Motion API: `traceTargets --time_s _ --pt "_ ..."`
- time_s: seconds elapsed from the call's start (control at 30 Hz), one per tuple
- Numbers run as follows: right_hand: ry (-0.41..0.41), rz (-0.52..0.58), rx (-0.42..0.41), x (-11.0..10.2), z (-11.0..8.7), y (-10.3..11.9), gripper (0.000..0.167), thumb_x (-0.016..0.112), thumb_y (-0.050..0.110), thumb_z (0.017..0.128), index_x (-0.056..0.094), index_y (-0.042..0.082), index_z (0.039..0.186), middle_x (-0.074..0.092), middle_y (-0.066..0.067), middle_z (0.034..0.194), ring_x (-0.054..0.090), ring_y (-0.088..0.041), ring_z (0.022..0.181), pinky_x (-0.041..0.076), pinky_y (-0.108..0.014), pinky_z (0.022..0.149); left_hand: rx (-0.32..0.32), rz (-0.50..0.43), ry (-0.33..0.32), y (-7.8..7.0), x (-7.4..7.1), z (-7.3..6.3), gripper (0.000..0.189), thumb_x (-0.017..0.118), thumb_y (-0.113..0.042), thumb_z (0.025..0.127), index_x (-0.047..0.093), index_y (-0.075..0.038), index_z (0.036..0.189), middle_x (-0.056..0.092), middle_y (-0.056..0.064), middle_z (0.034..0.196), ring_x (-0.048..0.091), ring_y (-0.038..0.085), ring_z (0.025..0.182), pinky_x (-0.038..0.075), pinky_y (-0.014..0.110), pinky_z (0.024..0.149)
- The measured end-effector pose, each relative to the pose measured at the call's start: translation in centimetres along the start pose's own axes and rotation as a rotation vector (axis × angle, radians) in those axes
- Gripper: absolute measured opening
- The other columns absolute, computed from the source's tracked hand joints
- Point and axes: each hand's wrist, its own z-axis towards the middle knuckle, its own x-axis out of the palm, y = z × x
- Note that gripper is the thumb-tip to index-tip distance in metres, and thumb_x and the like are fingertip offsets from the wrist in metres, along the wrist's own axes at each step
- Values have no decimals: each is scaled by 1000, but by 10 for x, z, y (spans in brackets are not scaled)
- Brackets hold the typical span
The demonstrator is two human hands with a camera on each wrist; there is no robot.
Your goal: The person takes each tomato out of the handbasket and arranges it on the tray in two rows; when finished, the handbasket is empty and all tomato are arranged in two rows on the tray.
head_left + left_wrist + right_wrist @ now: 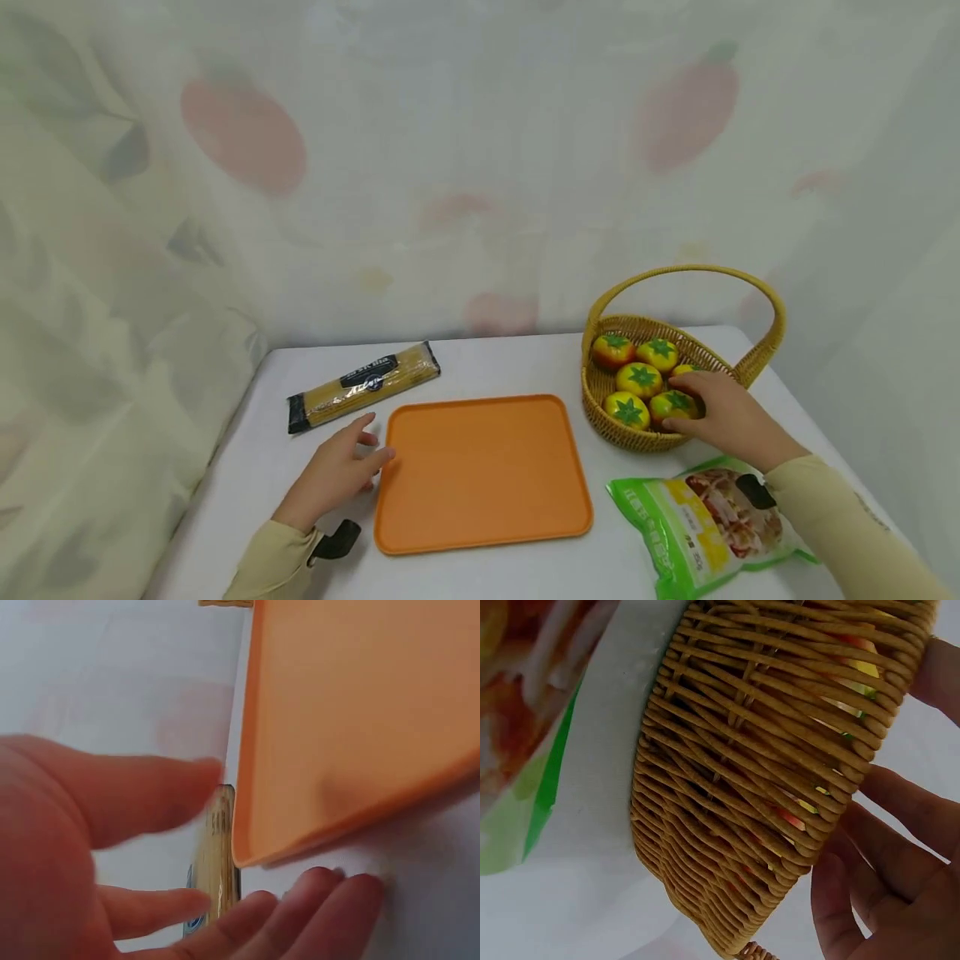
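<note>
A wicker basket [622, 437] at the back right holds several yellow-and-red tomatoes with green star-shaped tops. My right hand [723, 417] reaches over its right rim, thumb and fingers curled about a tomato [672, 406] at the front right. In the right wrist view the basket's woven side [742, 750] hides most of the fruit, and the fingers [900, 825] go over its rim. My left hand [337, 475] has its fingers loosely spread beside the left edge of an orange tray [480, 475]. One fingertip overlaps the tray's rim in the head view.
Behind the left hand lies a clear pack of spaghetti [367, 385] with a black label. A green-edged food bag [705, 521] lies in front of the basket, under the right forearm. The basket's tall handle [690, 268] arches over the fruit. A patterned curtain [450, 167] hangs behind the table.
</note>
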Motion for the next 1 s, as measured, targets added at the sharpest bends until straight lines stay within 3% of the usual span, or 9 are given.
traceTargets --time_s 0.27,0.63,0.7,0.9,1.0 --pt "52 -21 35 1 9 -2 62 89 32 89 69 -4 135 71 -26 132 64 -49 122 55 -69 101 -5 15 50 -9 6 13 69 75 -12 99 46 -5 162 68 19 135 75 16 75 68 34 71" --pt "86 -47 36 6 24 2 59 92 32 85 73 -4 129 76 -21 122 63 -38 107 57 -59 91 8 57 107 -8 -4 15 77 76 -7 96 41 -1 164 67 26 138 77 17 74 67 44 89" --pt "95 -45 42 4 26 3 57 92 31 86 74 -5 127 77 -20 120 63 -36 105 57 -57 89 14 40 119 -10 -6 15 78 75 -5 95 40 0 164 67 28 138 78 19 74 68 43 86" --pt "99 -35 52 0 24 6 53 91 27 86 75 -6 124 78 -22 118 67 -44 111 53 -68 102 1 -49 149 -15 -5 16 79 71 1 95 36 -1 166 63 32 142 77 23 75 69 40 66" --pt "100 -35 51 1 22 6 51 92 27 86 75 -5 123 78 -20 114 69 -43 109 58 -65 98 -24 -67 163 -14 -4 16 79 70 2 96 35 -2 167 61 33 144 76 23 73 68 40 61"
